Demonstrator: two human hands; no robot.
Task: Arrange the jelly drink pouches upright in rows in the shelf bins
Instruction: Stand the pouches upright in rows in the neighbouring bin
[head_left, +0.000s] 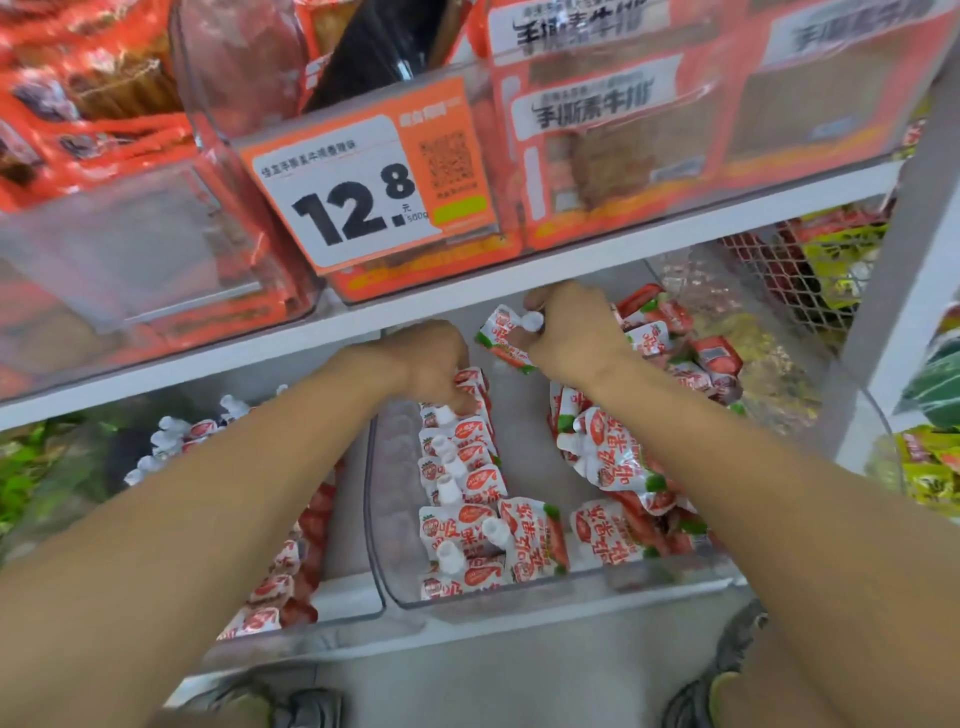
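Here, at the far left, a clear left bin (332, 597) on the lower shelf holds jelly drink pouches, white caps showing behind the left forearm and red-and-white packs along its right wall. Just right of it sits the clear centre bin (519, 597), where a row of pouches (457, 483) stands upright, caps up, running from the front wall toward the back. The left hand (431, 364) reaches in over the far end of that row, fingers curled down and gripping the top of the rearmost pouches. One pouch near the front (530, 540) leans tilted beside the row. Bare bin floor lies between the row and a loose pile of pouches (613, 457) heaped on the right side of the same bin, lying at mixed angles. Above the bare strip, the right hand (566, 332) is closed around a single held pouch (501, 340), lifted clear of the floor and tilted, its white cap against the fingers. Overhead, the upper shelf carries clear bins of orange snack packs, with a price tag (358, 197) reading 12.8. At the far right, a mesh basket (779, 270) holds yellow and green packets.
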